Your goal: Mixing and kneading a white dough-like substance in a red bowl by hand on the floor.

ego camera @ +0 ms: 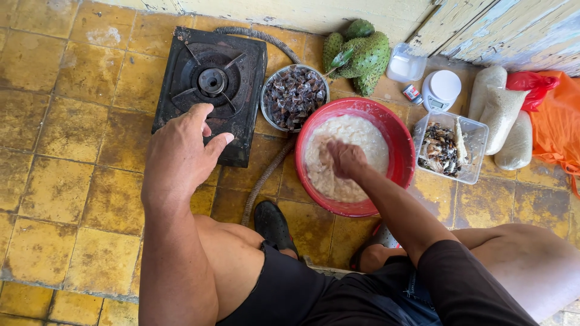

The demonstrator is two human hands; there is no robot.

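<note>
Hands [181, 145] over worn yellow floor tiles [72, 181]

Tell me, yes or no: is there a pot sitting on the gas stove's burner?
No: the black gas stove has a bare burner with nothing on it, and the left hand hovers over its front edge.

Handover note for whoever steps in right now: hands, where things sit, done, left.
Left hand: open, empty, hovering over the front edge of the black gas stove; no pot on the burner.
Right hand: down in the pale wet mixture inside the red basin, fingers coated; grip unclear.
Around the basin: metal bowl of dark pieces behind it, clear tub of mixed bits on its right, green spiky fruits by the wall, white scale, white filled bags.
Done: mixture is in the basin.
Left: dark pieces and tub contents are not in the basin.
</note>
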